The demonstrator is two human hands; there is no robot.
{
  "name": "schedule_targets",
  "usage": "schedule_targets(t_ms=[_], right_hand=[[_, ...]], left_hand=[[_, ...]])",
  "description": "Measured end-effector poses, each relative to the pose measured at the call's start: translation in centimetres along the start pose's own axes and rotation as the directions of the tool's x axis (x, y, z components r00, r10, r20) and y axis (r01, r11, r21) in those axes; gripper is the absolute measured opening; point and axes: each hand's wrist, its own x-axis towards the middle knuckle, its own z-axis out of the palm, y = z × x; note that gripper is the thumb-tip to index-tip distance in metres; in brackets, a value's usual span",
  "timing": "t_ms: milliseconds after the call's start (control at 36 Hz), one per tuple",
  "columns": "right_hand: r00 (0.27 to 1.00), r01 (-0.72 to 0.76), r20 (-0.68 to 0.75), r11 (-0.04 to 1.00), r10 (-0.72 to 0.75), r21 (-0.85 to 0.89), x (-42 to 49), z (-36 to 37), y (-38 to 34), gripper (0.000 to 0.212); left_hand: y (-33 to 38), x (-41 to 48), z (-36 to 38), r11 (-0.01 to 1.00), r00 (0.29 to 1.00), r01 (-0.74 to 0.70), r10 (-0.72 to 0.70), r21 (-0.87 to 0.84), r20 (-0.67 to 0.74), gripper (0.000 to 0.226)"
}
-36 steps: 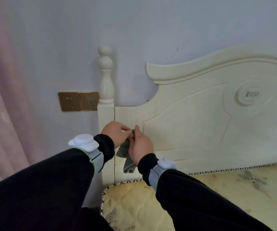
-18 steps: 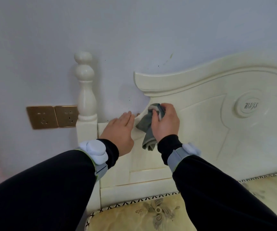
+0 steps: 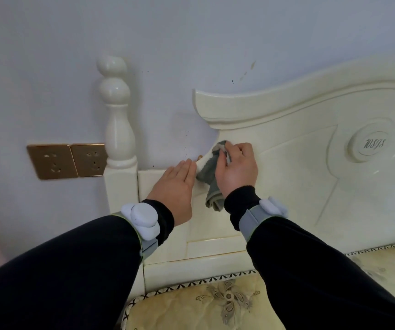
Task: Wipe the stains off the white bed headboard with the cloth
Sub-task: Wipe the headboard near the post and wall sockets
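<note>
Head: right hand [image 3: 235, 172] fingers [image 3: 234, 151] curled round cloth [image 3: 209, 171] against headboard [image 3: 299, 186]; left hand [image 3: 175, 186] flat beside.

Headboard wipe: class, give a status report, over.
Right hand grips crumpled grey cloth on curved edge of white carved headboard. Left hand flat beside it on panel. Nothing in the way.

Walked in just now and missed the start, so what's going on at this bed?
A person in black sleeves is cleaning the cream-white carved wooden headboard. Their right hand grips a crumpled grey cloth and presses it against the headboard's curved edge, under the scrolled top rail. Their left hand rests flat, fingers straight, on the panel beside the cloth, near the turned white bedpost.
</note>
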Motion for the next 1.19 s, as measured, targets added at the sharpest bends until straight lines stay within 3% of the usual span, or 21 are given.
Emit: schedule_targets(t_ms=[83,194,250,389,472,528,583,722,833,917,1000,1056,1194], right_hand=[[0.999,0.026,0.029,0.999,-0.025,-0.033,-0.8,0.3,-0.5,0.024],[0.959,0.211,0.220,0.970,-0.181,-0.124,-3.6,0.3,1.1,0.022],[0.971,0.154,0.206,0.979,-0.124,-0.133,-3.8,0.1,2.0,0.022],[0.998,-0.070,0.000,0.995,0.070,-0.074,-0.8,-0.2,1.2,0.022],[0.984,0.125,0.139,0.986,-0.109,-0.113,-2.5,0.8,-0.1,0.019],[0.921,0.308,0.291,0.942,-0.260,-0.135,-5.3,1.7,-0.2,0.017],[0.917,0.281,0.330,0.951,-0.226,-0.127,-7.0,2.0,0.2,0.017],[0.988,0.117,0.115,0.990,-0.107,-0.082,-4.8,1.5,0.5,0.020],[0.996,0.049,-0.064,0.997,-0.053,-0.066,-0.5,0.9,-0.2,0.020],[0.992,0.118,-0.034,0.990,-0.121,-0.077,-0.9,1.2,-0.5,0.020],[0.970,0.228,0.112,0.969,-0.217,-0.097,-4.2,1.7,0.4,0.018],[0.971,0.202,0.147,0.975,-0.186,-0.095,-5.8,1.8,1.3,0.017],[0.999,0.028,-0.028,0.999,-0.029,-0.042,-3.4,1.8,0.7,0.014]], left_hand=[[0.0,-0.1,0.0,1.000,1.000,-0.002,0.002,0.006,-0.013,0.092],[0.0,-0.3,0.3,0.998,0.999,-0.012,0.014,0.054,-0.029,0.094],[-0.2,-0.5,0.7,0.997,0.999,-0.020,0.023,0.075,-0.040,0.094],[-0.4,-0.6,1.5,0.994,0.997,-0.019,0.027,0.106,-0.069,0.092],[-0.1,-0.6,1.8,0.997,0.995,-0.016,0.024,0.080,-0.098,0.095],[-0.3,-0.7,1.9,0.997,0.991,-0.027,0.035,0.070,-0.127,0.097],[-0.5,-0.7,1.9,0.997,0.990,-0.046,0.055,0.066,-0.133,0.098],[-0.5,-0.7,1.9,0.994,0.994,-0.032,0.043,0.104,-0.102,0.101],[-0.4,-0.7,2.0,0.995,0.994,-0.021,0.032,0.098,-0.104,0.095],[-0.4,-0.6,2.1,0.997,0.991,-0.018,0.028,0.075,-0.128,0.094],[-0.3,-0.7,2.2,0.998,0.988,-0.030,0.037,0.046,-0.152,0.095],[-0.4,-0.6,2.5,0.999,0.982,-0.044,0.049,0.033,-0.182,0.090],[-0.9,-0.6,2.7,0.997,0.974,-0.063,0.071,0.047,-0.214,0.087]])
